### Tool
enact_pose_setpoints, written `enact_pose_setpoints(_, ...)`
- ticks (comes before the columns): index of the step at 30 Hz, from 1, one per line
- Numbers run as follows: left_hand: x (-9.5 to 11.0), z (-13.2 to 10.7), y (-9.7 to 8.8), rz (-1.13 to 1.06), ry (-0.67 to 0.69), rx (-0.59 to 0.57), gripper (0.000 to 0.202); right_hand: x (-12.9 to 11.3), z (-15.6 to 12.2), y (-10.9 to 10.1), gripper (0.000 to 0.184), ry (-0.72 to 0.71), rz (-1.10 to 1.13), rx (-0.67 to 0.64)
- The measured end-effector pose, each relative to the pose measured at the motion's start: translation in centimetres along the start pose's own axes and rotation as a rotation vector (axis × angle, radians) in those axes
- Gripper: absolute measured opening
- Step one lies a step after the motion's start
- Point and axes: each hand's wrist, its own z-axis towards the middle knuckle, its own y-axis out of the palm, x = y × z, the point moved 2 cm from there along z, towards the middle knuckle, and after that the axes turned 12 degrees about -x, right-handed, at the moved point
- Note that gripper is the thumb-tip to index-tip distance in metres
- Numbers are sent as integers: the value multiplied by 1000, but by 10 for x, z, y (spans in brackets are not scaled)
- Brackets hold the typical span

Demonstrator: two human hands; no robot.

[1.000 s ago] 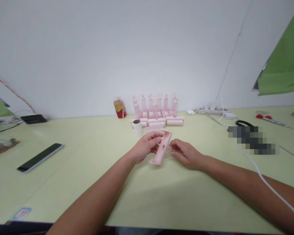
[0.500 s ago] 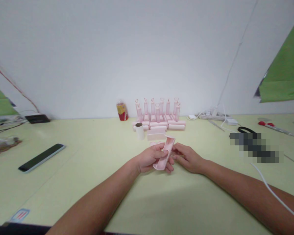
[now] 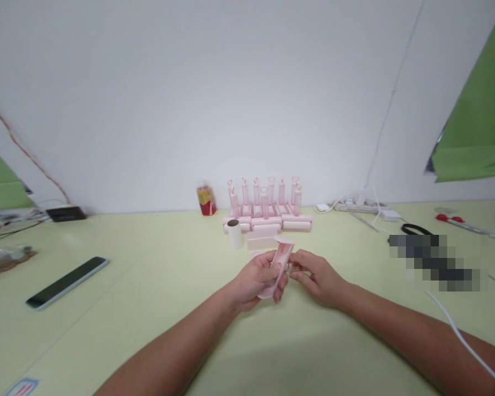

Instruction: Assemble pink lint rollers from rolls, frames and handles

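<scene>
The pale table bears a tube and, apparently, a phone.

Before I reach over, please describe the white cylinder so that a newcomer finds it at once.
On the pale green table, find the pink items near the wall. Beyond the left hand, in front of their left end, stands the white cylinder. Unlike them, it shows a brown open top.
</scene>
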Motion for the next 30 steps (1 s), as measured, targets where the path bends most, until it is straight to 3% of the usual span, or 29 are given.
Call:
enact_pose_setpoints(4,11,-11,5,-125,-55,-244,39,5,0,-6,11,-62,-41,16)
enact_pose_setpoints(6,24,-17,5,-133,-15,-303,41,15,-2,-12,12,-34,-61,71)
enact_pose_setpoints(8,42,-22,-3,-19,95,-186,43,27,-4,-18,15,32,-54,142)
enact_pose_setpoints(10,58,-26,-21,181,182,69,39,34,-5,-21,18,72,-40,162)
enact_pose_setpoints(12,65,-30,-43,384,92,315,28,36,-4,-18,19,57,-34,125)
enact_pose_setpoints(14,63,-32,-62,588,-28,460,21,34,-2,-13,20,10,-28,89)
enact_pose_setpoints(17,53,-32,-74,940,-171,452,12,28,-1,-9,25,-71,-42,106)
enact_pose_setpoints(20,41,-29,-67,1272,-220,350,10,23,-2,-7,28,-117,-68,97)
enact_pose_setpoints(23,33,-26,-57,1449,-213,313,10,18,-4,-6,28,-130,-70,32)
enact_pose_setpoints(26,28,-20,-58,1558,-140,413,15,13,-3,-5,28,-117,-63,-21)
enact_pose_setpoints(30,21,-8,-77,1693,-145,656,16,18,2,0,28,-26,-94,-57)
